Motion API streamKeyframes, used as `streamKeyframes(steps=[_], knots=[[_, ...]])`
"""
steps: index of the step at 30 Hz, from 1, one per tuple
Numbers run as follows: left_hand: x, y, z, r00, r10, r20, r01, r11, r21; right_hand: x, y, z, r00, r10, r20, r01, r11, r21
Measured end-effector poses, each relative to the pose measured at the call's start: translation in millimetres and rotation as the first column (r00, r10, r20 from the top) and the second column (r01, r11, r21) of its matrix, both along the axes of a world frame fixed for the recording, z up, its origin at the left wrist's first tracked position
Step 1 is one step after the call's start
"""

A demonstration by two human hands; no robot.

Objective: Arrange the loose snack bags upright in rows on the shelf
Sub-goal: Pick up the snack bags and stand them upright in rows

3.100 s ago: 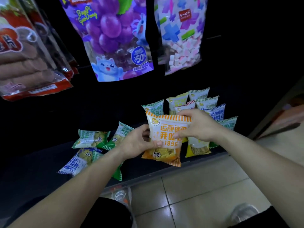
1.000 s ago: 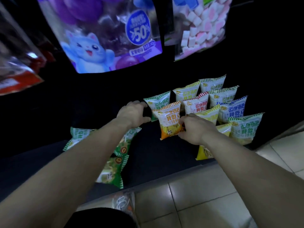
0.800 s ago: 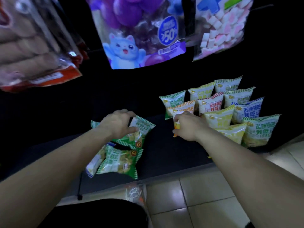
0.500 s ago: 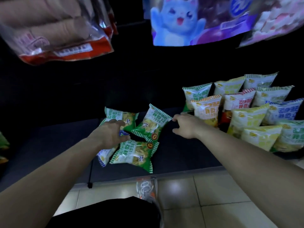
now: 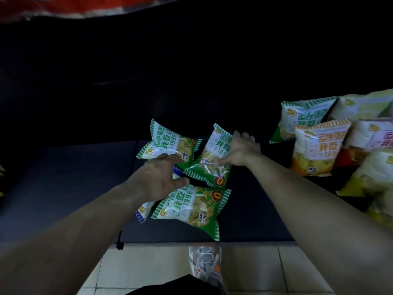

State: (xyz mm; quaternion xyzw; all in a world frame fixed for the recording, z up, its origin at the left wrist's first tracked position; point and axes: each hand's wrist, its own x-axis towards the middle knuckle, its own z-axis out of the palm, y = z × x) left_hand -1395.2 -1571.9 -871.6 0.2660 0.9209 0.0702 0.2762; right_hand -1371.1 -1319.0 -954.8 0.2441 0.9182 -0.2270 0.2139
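**A:** Green foil, three bags of it, lying flat in a loose heap at the near middle of the dark shelf [image 5: 63, 188]. The one that matters is the middle green bag [image 5: 212, 158], tilted with its long axis running from far right down to near left.

**B:** And your hands?

**A:** Your right hand [image 5: 240, 152] is on that bag: thumb pressing the clear lower panel, fingers spread over its far right edge. It looks like a pinch forming, but whether you have it gripped I cannot tell. Your left hand [image 5: 161, 177] is spread wide, palm down, holding nothing; its fingertips rest on the near edge of the far-left green bag [image 5: 170, 143], and it hides part of a blue-striped bag [image 5: 143, 211] beneath.

**B:** So which hand takes it?

**A:** The right is plainly on it already. The bag lies straight under that hand, so I would judge you only need to close, lift and turn its sealed top upward. The near green bag [image 5: 193, 209] just beside it stays loose.

**B:** Where does it go?

**A:** To the right, where the upright rows stand; the orange bag [image 5: 319, 145] fronts the nearest one, well apart from the heap.
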Motion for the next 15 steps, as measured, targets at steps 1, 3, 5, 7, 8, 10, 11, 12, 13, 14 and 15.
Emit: streamKeyframes(steps=[1, 3, 5, 7, 8, 10, 11, 12, 13, 14, 15], knots=[[-0.3, 0.1, 0.9, 1.000, 0.004, 0.005, -0.004, 1.000, 0.002, -0.6, -2.0, 2.2, 0.999, 0.012, -0.032, -0.012, 1.000, 0.017], [-0.8, 0.8, 3.1, 1.000, 0.008, 0.003, -0.008, 1.000, 0.016, -0.2, -5.9, 7.1, 0.995, 0.043, -0.091, -0.041, 0.999, 0.025], [-0.2, 2.0, 5.8, 1.000, 0.000, -0.014, 0.001, 1.000, 0.031, 1.8, -6.4, 14.1, 0.990, 0.081, -0.113, -0.078, 0.997, 0.025], [0.9, 3.3, 9.0, 1.000, 0.001, -0.017, -0.001, 1.000, 0.031, 5.9, -4.0, 23.6, 0.985, 0.117, -0.127, -0.116, 0.993, 0.012], [1.5, 4.3, 10.9, 1.000, -0.001, -0.018, 0.001, 1.000, 0.027, 8.9, -1.7, 28.6, 0.981, 0.133, -0.142, -0.133, 0.991, 0.007], [2.1, 7.9, 15.5, 0.999, -0.017, -0.029, 0.018, 1.000, 0.015, 17.2, 2.8, 39.8, 0.971, 0.156, -0.179, -0.157, 0.988, 0.013], [2.4, 10.2, 18.5, 0.999, -0.023, -0.036, 0.024, 1.000, 0.011, 22.6, 4.7, 46.6, 0.967, 0.160, -0.197, -0.158, 0.987, 0.025], [2.8, 13.0, 22.0, 0.999, -0.025, -0.044, 0.025, 1.000, 0.012, 29.1, 6.2, 54.2, 0.963, 0.159, -0.217, -0.154, 0.987, 0.037], [3.8, 16.0, 26.2, 0.998, -0.023, -0.056, 0.024, 1.000, 0.020, 36.8, 7.8, 63.5, 0.958, 0.157, -0.241, -0.149, 0.988, 0.050], [5.4, 19.6, 31.9, 0.997, -0.020, -0.071, 0.023, 0.999, 0.038, 45.4, 9.7, 74.2, 0.951, 0.159, -0.265, -0.146, 0.987, 0.066], [7.7, 24.0, 38.1, 0.996, -0.020, -0.087, 0.025, 0.998, 0.065, 55.3, 12.1, 86.4, 0.944, 0.167, -0.285, -0.147, 0.985, 0.089]])
